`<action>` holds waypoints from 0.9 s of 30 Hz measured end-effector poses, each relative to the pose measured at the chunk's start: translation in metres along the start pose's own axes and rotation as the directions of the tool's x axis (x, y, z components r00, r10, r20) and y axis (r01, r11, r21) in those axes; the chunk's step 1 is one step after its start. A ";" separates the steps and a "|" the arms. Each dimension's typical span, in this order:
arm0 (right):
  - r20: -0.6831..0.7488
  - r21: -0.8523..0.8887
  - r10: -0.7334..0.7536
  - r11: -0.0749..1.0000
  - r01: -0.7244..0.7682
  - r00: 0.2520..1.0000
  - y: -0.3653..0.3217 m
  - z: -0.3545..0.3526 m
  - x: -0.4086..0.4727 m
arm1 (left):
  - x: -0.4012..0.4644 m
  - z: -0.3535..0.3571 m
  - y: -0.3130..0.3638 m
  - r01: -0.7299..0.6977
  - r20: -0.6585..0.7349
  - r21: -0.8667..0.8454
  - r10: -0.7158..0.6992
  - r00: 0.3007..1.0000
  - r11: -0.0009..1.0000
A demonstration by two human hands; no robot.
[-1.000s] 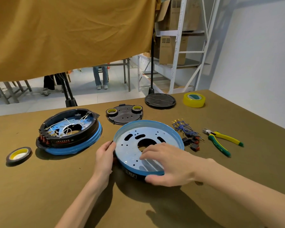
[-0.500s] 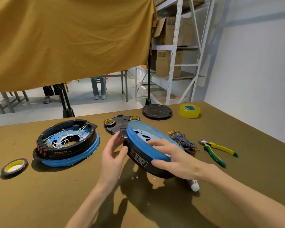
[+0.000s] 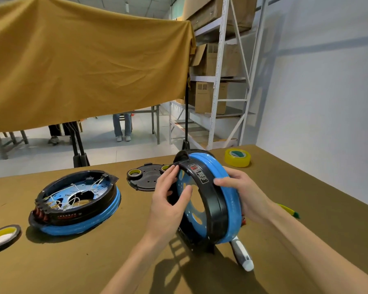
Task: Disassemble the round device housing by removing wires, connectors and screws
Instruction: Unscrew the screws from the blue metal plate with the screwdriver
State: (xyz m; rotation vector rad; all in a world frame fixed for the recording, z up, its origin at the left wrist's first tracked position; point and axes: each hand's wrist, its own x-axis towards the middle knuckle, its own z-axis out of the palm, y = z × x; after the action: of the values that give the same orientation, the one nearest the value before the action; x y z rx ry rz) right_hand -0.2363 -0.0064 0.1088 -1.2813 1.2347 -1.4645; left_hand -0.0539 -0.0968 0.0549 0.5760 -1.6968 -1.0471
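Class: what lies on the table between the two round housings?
In the head view, only the left hand and forearm; the table there is otherwise bare.

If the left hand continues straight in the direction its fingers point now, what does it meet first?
Probably the black rim of the upright housing: the left hand already has its fingertips near that rim's upper left. Beyond it lies the black cover plate; depth is unclear.
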 end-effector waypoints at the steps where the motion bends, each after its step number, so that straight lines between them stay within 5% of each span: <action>1: -0.021 -0.007 0.009 1.000 -0.009 1.000 -0.003 0.000 0.002 | 0.000 0.004 0.001 0.011 0.028 0.003 -0.011 1.000 1.000; 11: -0.124 0.327 0.156 0.939 -0.108 0.980 0.000 -0.033 -0.005 | -0.006 0.037 0.014 -0.001 0.166 0.073 -0.011 0.986 0.997; 18: -0.152 0.651 0.373 0.735 -0.191 0.915 0.040 -0.034 -0.007 | -0.009 0.053 0.021 -0.052 0.161 0.127 0.031 0.987 0.991; 23: -0.114 0.712 0.359 0.680 -0.176 0.926 0.059 -0.030 -0.004 | -0.009 0.063 0.015 -0.115 0.152 0.315 0.070 0.986 0.942; 27: -0.124 0.638 0.221 0.764 -0.093 0.967 0.056 -0.026 0.003 | -0.006 0.060 0.020 -0.124 0.156 0.317 0.077 0.985 0.940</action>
State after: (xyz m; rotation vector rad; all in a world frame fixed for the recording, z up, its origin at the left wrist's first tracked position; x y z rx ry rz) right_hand -0.2634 -0.0156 0.0544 -0.5735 0.8182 -1.7043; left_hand -0.1051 -0.0601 0.0629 0.6278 -2.0228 -0.7521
